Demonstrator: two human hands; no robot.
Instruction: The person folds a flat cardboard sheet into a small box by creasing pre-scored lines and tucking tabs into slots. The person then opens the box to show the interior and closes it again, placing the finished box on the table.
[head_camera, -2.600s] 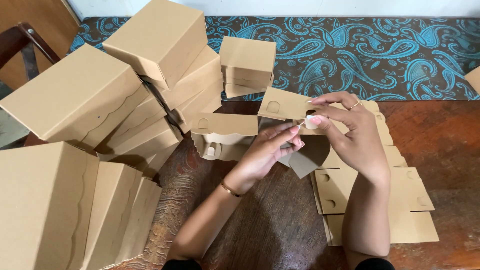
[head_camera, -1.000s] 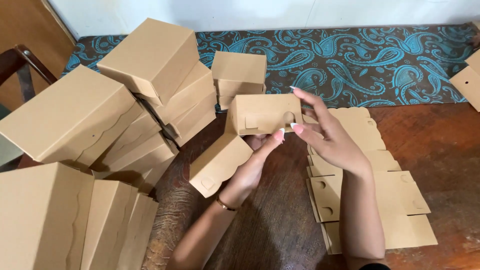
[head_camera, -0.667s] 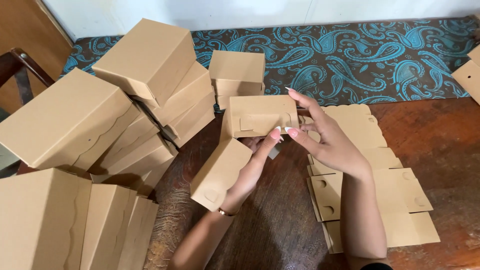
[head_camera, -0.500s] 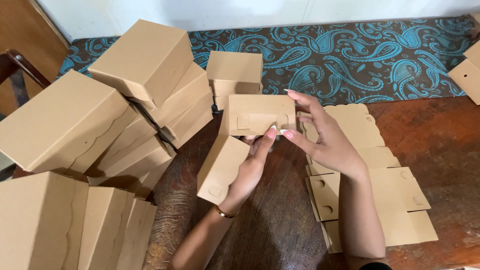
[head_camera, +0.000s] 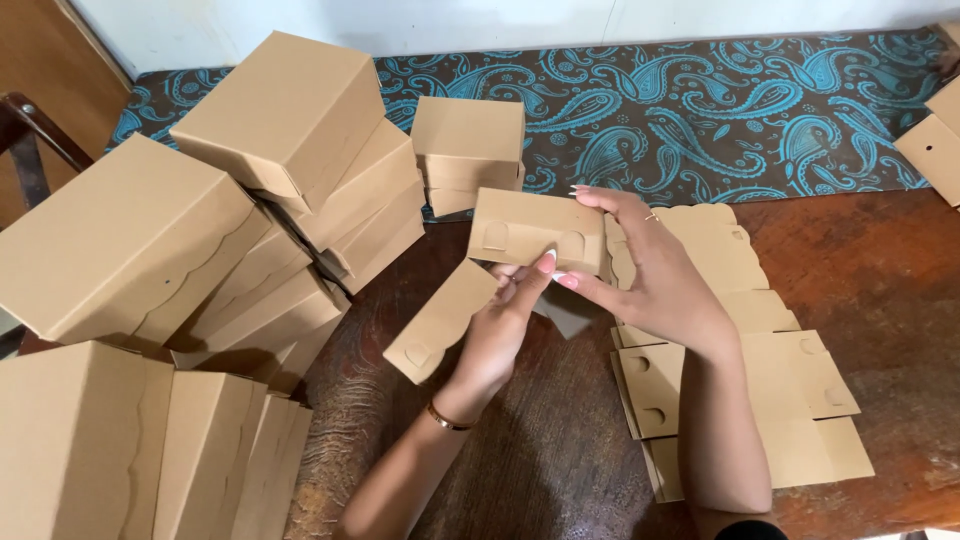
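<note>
A half-folded cardboard box (head_camera: 500, 270) sits between both hands, raised above the dark wooden desk (head_camera: 880, 270). The right hand (head_camera: 650, 270) grips its upper panel — fingers over the top edge, thumb below. The left hand (head_camera: 500, 325) pinches from underneath at the fold. The upper panel's long axis runs left-right; the lower flap slants down-left. Flat box blanks (head_camera: 760, 380) lie under the right forearm, finished boxes (head_camera: 270, 190) piled left.

Tan cardboard boxes (head_camera: 280, 120); teal paisley cloth (head_camera: 700, 110) on dark ground; reddish-brown wooden table (head_camera: 880, 270); gold bracelet (head_camera: 447, 420).
</note>
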